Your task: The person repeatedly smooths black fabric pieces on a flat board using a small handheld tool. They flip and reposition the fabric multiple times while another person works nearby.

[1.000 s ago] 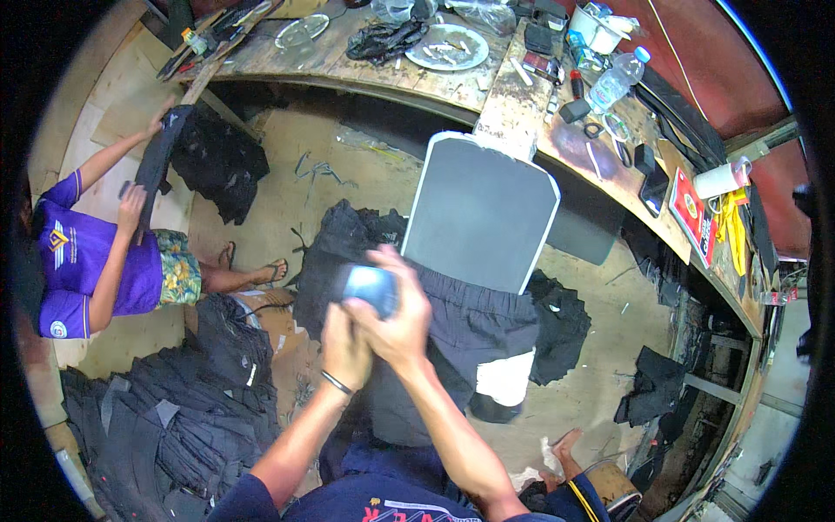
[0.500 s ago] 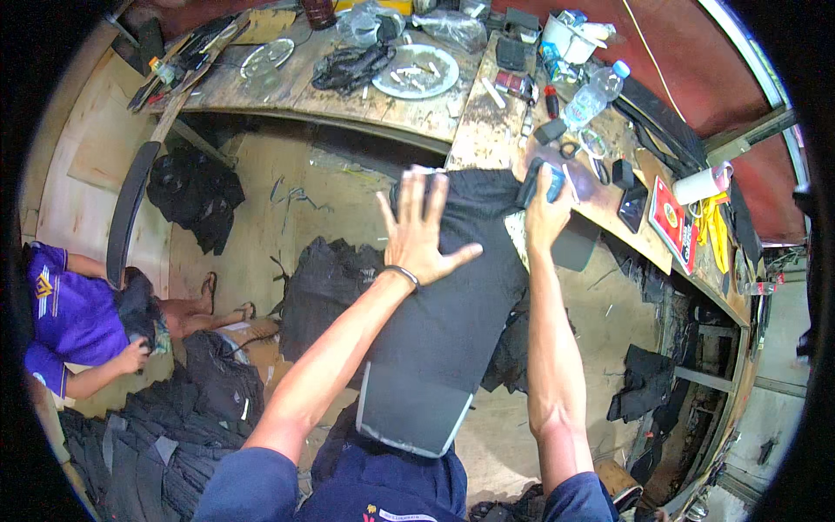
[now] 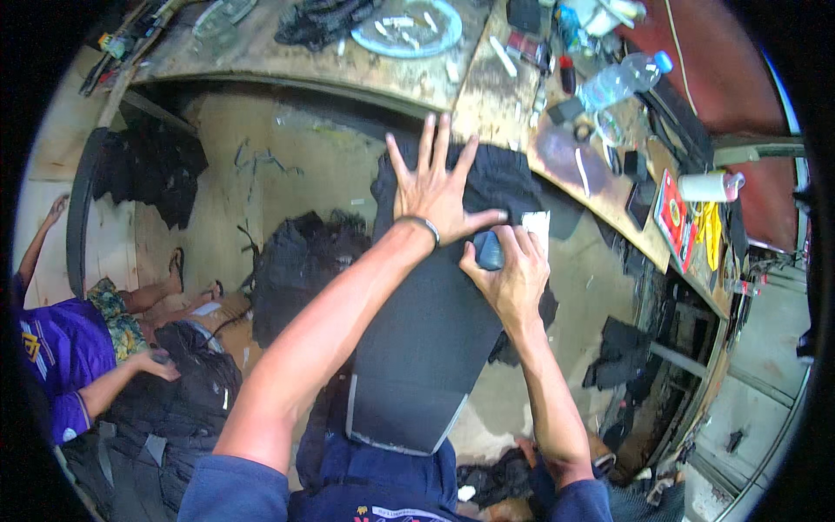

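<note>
Curled around a small dark-blue block (image 3: 488, 250), the right grip (image 3: 517, 277) is closed on it at the right side of a black garment (image 3: 417, 300). The left grip (image 3: 432, 202) lies open, fingers spread across the garment's upper part, its thumb reaching close to the block. The garment is stretched over a dark pale-edged board (image 3: 404, 413), whose lower end shows bare near the wearer's lap; the left forearm covers part of the cloth. Just beside the right grip is a white patch (image 3: 537, 230). Beyond, a worn wooden surface (image 3: 487, 109) carries a plate (image 3: 455, 26) and a clear bottle (image 3: 619, 83). Dark cloth (image 3: 300, 270) lies on the floor (image 3: 583, 291); at left sits a person in purple (image 3: 80, 344), beside a dark heap of clothes (image 3: 143, 461).
</note>
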Tool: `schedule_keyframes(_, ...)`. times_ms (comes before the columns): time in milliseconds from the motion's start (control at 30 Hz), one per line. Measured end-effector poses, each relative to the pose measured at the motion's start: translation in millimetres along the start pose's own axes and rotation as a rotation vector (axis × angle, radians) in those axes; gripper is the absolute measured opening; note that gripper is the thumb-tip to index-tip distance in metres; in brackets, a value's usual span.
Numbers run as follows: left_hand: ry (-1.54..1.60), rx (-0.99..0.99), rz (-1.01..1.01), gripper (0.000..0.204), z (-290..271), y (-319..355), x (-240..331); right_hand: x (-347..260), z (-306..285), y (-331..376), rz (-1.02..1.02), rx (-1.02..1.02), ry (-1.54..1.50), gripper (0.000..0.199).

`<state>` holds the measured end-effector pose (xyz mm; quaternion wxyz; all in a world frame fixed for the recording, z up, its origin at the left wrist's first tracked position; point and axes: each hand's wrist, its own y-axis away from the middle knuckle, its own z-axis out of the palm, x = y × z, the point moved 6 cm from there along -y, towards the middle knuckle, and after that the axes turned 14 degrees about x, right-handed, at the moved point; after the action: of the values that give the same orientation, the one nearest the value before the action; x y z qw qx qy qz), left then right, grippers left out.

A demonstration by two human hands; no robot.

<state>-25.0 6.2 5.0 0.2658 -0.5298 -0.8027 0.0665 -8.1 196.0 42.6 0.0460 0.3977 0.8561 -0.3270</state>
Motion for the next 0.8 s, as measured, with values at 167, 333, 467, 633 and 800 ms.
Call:
schedule_keyframes(167, -0.021, -0.01, -0.012, 0.131, 0.7, 1.7, 2.5, -48.9, -52.1, 58.9, -0.077, -0.081, -0.136, 0.035)
schedule_keyframes(333, -0.004, -0.076, -0.016, 0.13, 4.5, 0.8, 1.2, -62.8, -49.0, 18.4, -0.039, -0.103, -0.173, 0.032)
schedule_keyframes(467, -0.042, 0.022, 0.116, 0.126, -0.4, -2.5, 6.8, -73.0, -36.5, 48.9, -0.056, -0.051, -0.071, 0.031)
schedule_keyframes(633, 0.155, 0.004, 0.379, 0.106, 3.9, -6.8, 20.1, -82.8, -45.5, 82.5, -0.031, -0.272, -0.263, 0.031)
schedule_keyframes(800, 0.189, 0.012, 0.376, 0.108, 3.5, -8.6, 16.0, -99.3, -25.5, 69.2, -0.032, -0.22, -0.095, 0.031)
